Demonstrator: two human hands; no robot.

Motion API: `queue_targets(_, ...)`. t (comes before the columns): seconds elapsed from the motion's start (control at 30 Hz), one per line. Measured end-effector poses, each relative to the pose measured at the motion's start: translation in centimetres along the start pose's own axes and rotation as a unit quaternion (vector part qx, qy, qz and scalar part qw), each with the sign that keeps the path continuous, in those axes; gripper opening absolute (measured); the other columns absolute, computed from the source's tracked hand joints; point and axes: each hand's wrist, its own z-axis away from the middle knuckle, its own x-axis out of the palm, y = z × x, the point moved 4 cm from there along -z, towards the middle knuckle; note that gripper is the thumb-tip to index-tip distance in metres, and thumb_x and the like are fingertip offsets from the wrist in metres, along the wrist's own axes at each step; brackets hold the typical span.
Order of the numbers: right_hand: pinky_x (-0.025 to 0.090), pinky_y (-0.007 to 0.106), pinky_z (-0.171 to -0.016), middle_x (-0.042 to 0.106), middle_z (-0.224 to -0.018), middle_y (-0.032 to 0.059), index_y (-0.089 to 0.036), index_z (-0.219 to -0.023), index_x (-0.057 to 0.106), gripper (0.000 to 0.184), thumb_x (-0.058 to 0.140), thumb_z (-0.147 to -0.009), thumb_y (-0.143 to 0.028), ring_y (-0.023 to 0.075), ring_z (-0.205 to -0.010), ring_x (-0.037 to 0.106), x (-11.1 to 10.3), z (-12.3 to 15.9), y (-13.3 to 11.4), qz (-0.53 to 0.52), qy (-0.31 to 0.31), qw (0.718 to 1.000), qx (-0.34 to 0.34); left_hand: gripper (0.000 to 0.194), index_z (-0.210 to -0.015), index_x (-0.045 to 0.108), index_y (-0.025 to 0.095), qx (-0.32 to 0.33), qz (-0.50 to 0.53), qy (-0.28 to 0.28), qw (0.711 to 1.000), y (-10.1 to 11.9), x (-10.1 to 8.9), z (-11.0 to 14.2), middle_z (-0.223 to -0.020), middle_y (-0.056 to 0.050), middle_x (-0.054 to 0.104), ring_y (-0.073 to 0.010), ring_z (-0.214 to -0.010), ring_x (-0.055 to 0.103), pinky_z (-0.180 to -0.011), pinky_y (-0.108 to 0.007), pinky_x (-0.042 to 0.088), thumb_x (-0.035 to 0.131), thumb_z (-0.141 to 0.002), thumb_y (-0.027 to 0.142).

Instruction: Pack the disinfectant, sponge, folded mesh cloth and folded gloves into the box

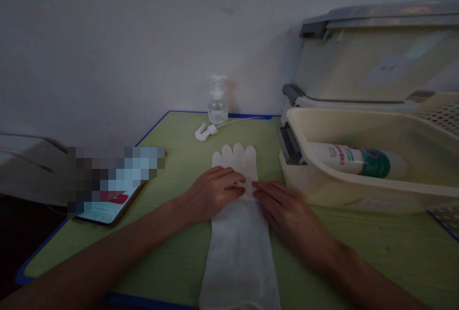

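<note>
On the tabletop (172, 157), the bin (315, 190) stands toward the right edge, I think to leave room for the glove (238, 257), spread flat from near edge to middle. My right hand (289, 214) touches its side with bent fingers; my left hand (211, 193) has thumb and forefinger almost together over it. Whether either pinches it, I cannot tell.

We face a plain, pale wall (143, 37) | our blue-edged green table (172, 142) stands right beside it | we see by dim light | lower left lies in deep shadow
</note>
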Motion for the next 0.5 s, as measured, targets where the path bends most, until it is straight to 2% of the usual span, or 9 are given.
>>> queue_targets(0.27,0.056,0.033,-0.064,0.061,-0.086,0.0125,-0.006,-0.091,0.065,0.024,0.043,-0.086,-0.003,0.0201,-0.077,0.06,-0.2,0.1,-0.3,0.022,0.028,0.999,0.015,0.026,-0.073,0.062,0.013,0.012,-0.037,0.059,0.997,-0.5,-0.4,-0.9,-0.083,-0.004,0.067,-0.0123,-0.068,0.058,-0.06,-0.026,0.045,0.045,-0.093,0.014)
queue_targets(0.5,0.051,0.03,-0.059,0.058,-0.08,0.0096,-0.009,-0.09,0.066,0.022,0.044,-0.088,-0.006,0.0182,-0.069,0.057,0.1,0.1,-0.2,0.056,-0.014,0.998,0.022,0.034,-0.075,0.063,0.01,0.021,-0.03,-0.008,0.999,-0.9,0.6,-0.7,-0.088,-0.01,0.064,-0.0165,-0.078,0.06,-0.068,-0.029,0.052,0.036,-0.095,0.014)
